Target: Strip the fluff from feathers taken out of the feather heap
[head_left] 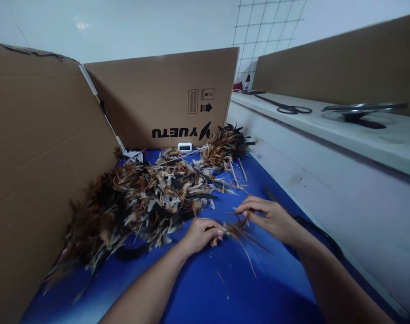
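Observation:
My left hand (205, 235) is closed, thumb against fingers, on the pale base of a small bunch of brown feathers (240, 231). The feather tips fan out to the right, one long thin one pointing down. Just above the bunch, my right hand (267, 217) pinches a thin brown feather (237, 212) between thumb and fingertips. Left of both hands spreads a big loose pile of feathers (150, 193) in brown, black and white. A thicker feather bundle (227, 144) lies at the back, near the cardboard.
Cardboard panels (150, 99) wall the left and back of the blue tabletop (205, 288). A small white digital display (185, 147) stands at the back. Dark-handled scissors (317, 225) lie beside my right forearm. More scissors (286, 107) rest on the white ledge (360, 139) at right.

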The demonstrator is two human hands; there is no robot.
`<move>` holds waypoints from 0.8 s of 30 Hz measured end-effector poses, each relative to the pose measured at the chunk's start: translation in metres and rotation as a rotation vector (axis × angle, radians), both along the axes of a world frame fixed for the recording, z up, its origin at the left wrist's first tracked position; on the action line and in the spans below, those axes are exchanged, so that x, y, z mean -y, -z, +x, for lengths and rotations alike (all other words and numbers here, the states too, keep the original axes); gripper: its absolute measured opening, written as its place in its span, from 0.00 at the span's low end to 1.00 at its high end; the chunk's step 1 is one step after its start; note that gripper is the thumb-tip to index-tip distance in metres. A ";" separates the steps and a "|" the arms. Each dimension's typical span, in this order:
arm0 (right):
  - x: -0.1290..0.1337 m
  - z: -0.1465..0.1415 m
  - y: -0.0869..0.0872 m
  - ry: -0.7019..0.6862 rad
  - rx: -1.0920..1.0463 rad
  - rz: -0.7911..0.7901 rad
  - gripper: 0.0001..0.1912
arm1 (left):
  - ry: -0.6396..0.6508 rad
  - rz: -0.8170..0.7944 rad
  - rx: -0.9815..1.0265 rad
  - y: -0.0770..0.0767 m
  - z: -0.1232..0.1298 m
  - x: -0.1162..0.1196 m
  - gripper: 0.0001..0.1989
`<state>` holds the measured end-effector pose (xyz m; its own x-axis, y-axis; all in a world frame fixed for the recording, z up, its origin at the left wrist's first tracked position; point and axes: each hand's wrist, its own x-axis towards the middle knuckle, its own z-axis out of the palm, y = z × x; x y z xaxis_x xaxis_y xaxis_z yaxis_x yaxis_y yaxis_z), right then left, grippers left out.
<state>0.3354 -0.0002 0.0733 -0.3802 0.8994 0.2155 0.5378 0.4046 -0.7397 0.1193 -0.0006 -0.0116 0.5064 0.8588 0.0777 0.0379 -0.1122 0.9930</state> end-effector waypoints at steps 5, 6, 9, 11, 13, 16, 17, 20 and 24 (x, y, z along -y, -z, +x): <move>0.004 -0.002 -0.003 -0.129 0.222 0.127 0.13 | 0.027 0.102 -0.090 0.000 0.001 0.002 0.17; 0.004 -0.003 -0.004 -0.154 0.275 0.164 0.13 | 0.030 0.126 -0.107 -0.001 0.000 0.002 0.17; 0.005 -0.006 -0.007 -0.221 0.432 0.277 0.14 | 0.029 0.190 -0.139 -0.003 0.000 0.003 0.17; 0.004 -0.007 -0.008 -0.251 0.522 0.340 0.15 | 0.030 0.207 -0.146 -0.004 0.000 0.003 0.17; 0.003 -0.007 -0.007 -0.266 0.584 0.399 0.14 | 0.028 0.211 -0.153 -0.004 0.000 0.004 0.17; 0.003 -0.007 -0.006 -0.270 0.649 0.464 0.11 | 0.025 0.224 -0.157 -0.003 0.000 0.004 0.16; 0.004 -0.008 -0.006 -0.269 0.672 0.480 0.10 | 0.026 0.227 -0.156 -0.002 0.000 0.004 0.15; 0.007 -0.014 -0.009 -0.279 0.746 0.536 0.10 | 0.027 0.226 -0.151 -0.001 0.000 0.003 0.15; 0.012 -0.024 -0.011 -0.293 0.842 0.602 0.10 | 0.021 0.230 -0.165 -0.001 0.001 0.003 0.16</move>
